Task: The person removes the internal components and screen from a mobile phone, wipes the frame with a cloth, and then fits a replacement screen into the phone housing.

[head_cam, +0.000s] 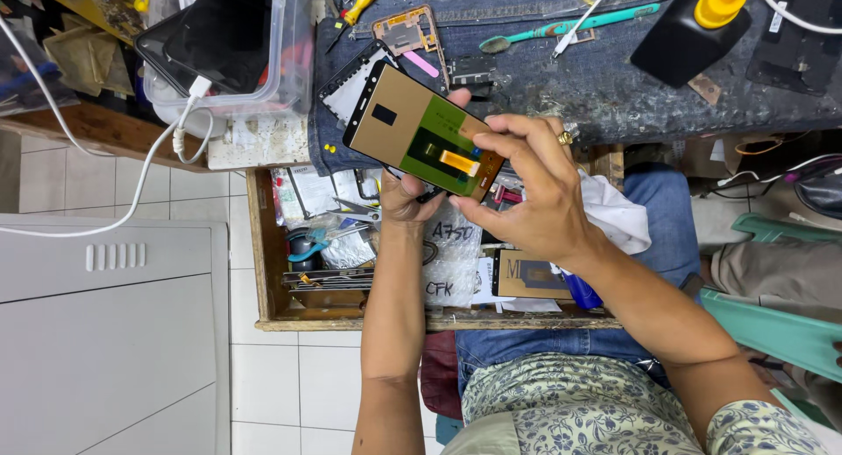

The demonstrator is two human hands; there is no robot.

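Head view: a phone screen panel [423, 132] is held in the air, back side up, above an open wooden drawer [263, 271] and just in front of the counter [614, 86]. Its back is tan with a green patch and an orange flex strip near the lower end. The panel lies tilted, its upper end toward the counter and its lower end toward the person.

The left hand [410, 196] is under the panel's lower part, gripping it from below; the thumb side shows at the near edge and a fingertip peeks over the far edge. The right hand [535, 187] comes from the right and closes on the panel's lower right end, thumb and forefinger pinching the edge beside the orange strip. A ring sits on one of its fingers. Both hands touch the panel; most of it sticks out up and left of them.

Below the hands, the drawer holds scissors [355, 211], plastic bags and a small dark box. On the counter, covered in denim, lie a teal toothbrush [570, 25], a phone frame [408, 29], a black bottle [693, 34] with a yellow cap and a yellow-handled screwdriver [361, 0]. A clear tub [294, 60] stands to the left, with a white cable [132, 192] hanging from it.
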